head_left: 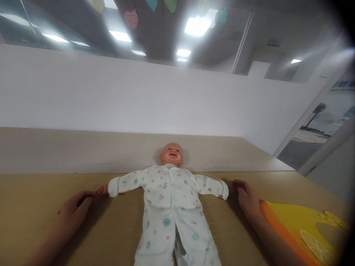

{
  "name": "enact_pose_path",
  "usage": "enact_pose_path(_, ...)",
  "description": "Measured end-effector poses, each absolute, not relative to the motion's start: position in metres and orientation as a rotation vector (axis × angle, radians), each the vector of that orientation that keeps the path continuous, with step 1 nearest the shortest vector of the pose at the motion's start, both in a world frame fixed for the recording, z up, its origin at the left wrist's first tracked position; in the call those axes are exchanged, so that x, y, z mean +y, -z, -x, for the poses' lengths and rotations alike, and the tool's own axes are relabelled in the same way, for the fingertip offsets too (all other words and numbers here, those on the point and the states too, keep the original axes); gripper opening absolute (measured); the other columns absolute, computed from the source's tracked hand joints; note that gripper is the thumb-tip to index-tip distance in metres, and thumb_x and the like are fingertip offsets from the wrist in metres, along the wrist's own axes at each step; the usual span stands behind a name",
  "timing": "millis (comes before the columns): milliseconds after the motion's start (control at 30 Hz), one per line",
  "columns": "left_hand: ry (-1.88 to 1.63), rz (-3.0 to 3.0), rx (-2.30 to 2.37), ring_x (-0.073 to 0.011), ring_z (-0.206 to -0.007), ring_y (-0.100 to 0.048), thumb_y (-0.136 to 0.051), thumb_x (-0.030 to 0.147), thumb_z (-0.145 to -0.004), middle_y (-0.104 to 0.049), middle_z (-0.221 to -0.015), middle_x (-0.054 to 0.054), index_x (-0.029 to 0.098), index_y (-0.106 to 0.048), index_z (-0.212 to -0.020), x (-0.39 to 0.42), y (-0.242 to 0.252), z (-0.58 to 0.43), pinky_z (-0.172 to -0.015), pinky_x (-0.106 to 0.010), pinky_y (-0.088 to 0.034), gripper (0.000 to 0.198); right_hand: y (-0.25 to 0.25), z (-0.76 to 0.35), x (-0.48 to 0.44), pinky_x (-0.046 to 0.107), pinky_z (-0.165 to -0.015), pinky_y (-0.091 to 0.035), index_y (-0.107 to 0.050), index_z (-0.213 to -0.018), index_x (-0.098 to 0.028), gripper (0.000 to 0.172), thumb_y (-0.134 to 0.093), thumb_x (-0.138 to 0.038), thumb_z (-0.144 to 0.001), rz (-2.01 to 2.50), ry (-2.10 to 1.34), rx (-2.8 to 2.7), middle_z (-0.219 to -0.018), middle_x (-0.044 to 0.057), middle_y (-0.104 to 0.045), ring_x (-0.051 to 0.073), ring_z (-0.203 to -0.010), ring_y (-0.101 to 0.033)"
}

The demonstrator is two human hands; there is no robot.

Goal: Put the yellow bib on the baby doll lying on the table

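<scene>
A baby doll (172,207) lies on its back in the middle of the table, its arms stretched out to both sides. It wears a white top (166,199) printed with small coloured figures and a closed front, with white trousers below that run out of the picture. My left hand (74,210) pinches the doll's small hand (103,190) just beyond the cuff on the left. On the other side, my right hand (246,197) has its fingers closed around the doll's other hand, which is mostly hidden in shadow and behind the fingers.
Beside my right forearm lies a yellow and orange bib (299,225) with a citrus-slice print. The wooden table (36,192) meets a paler strip (69,151) at the back, under a white wall (124,96). A doorway (313,122) stands at the right.
</scene>
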State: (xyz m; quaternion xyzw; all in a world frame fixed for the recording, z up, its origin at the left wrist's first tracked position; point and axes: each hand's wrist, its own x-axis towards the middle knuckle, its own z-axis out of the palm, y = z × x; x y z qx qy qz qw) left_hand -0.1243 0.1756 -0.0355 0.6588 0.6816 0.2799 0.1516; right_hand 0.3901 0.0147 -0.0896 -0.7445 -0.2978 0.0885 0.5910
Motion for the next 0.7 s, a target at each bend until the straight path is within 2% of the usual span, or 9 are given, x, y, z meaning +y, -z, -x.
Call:
enact_pose_path(100,-0.748,-1.962,1.887,-0.022,-0.095,-0.06,-0.042,0.039,-0.077,-0.068,-0.096,0.007,0.03,-0.062,-0.091,0.176,0.042,0.125,-0.091,-0.042,-0.042,0.025,0.086,-0.386,0.014,0.036,-0.084,-0.05,-0.053,-0.091,-0.015,0.032,-0.04,-0.027,-0.064,1.715,-0.261,-0.688,-0.094,0.009,-0.061,0.02,-0.086,-0.06)
enact_pose_path(333,-0.698,-2.257,1.623,-0.0225,-0.097,-0.06,-0.047,0.045,-0.075,-0.068,-0.1,0.002,0.025,-0.063,-0.089,0.177,0.059,0.125,-0.088,-0.036,-0.045,0.029,0.079,-0.378,0.014,0.032,-0.075,-0.049,-0.052,-0.093,-0.014,0.032,-0.039,-0.027,-0.067,1.772,-0.289,-0.754,-0.085,0.007,-0.06,0.017,-0.073,-0.058)
enact_pose_path(567,-0.629,-2.523,1.405,-0.0243,-0.095,-0.06,-0.044,0.042,-0.079,-0.068,-0.099,-0.006,0.019,-0.065,-0.09,0.172,0.06,0.118,-0.088,-0.037,-0.046,0.032,0.082,-0.381,0.012,0.038,-0.09,-0.042,-0.054,-0.099,-0.014,0.035,-0.045,-0.034,-0.073,1.865,-0.227,-0.875,-0.1,0.01,-0.06,0.022,-0.095,-0.055)
enact_pose_path(700,-0.615,-2.526,1.404,-0.0239,-0.095,-0.059,-0.045,0.04,-0.08,-0.066,-0.099,-0.007,0.019,-0.065,-0.091,0.168,0.058,0.114,-0.086,-0.036,-0.045,0.031,0.076,-0.371,0.007,0.033,-0.084,-0.044,-0.05,-0.108,-0.016,0.039,-0.047,-0.031,-0.072,1.76,-0.375,-1.001,-0.107,0.008,-0.057,0.02,-0.095,-0.055)
